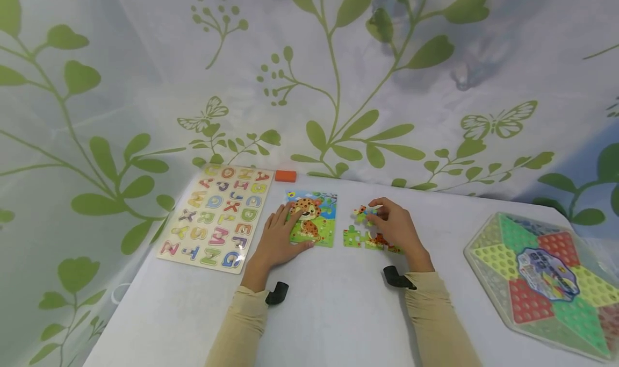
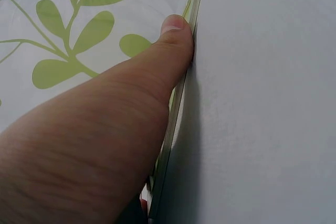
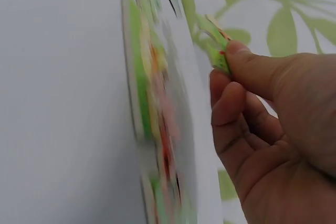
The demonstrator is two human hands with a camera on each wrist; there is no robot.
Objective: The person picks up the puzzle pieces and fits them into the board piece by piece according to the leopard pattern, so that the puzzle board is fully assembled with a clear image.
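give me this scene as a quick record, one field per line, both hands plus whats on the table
left hand: rests on the leopard picture board, thumb at its near edge
right hand: pinches a puzzle piece between thumb and fingers
below right hand: other puzzle pieces on the table
left side: alphabet board with coloured letters
far edge: orange block
right side: hexagonal game board, star pattern
surface: white table
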